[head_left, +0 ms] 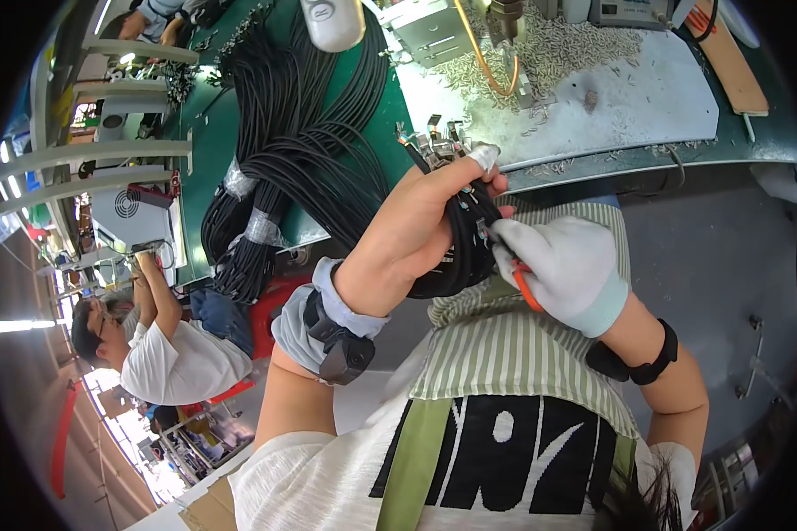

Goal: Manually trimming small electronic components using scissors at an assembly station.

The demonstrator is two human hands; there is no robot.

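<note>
Black cable bundle (449,281) sits in my left hand (403,230), in front of me, at the near edge of the table (211,142). Its long axis runs roughly away from me: metal connector ends (436,133) toward the table, bent loops nearer my striped apron (505,354). Of my 2 hands, the left is nearer, wrapped round the bundle; my gloved right hand (560,265) curls at its right side around a red-handled tool (526,287), whose working end I can't quite make out. Open room lies rightward, above grey floor (682,257).
</note>
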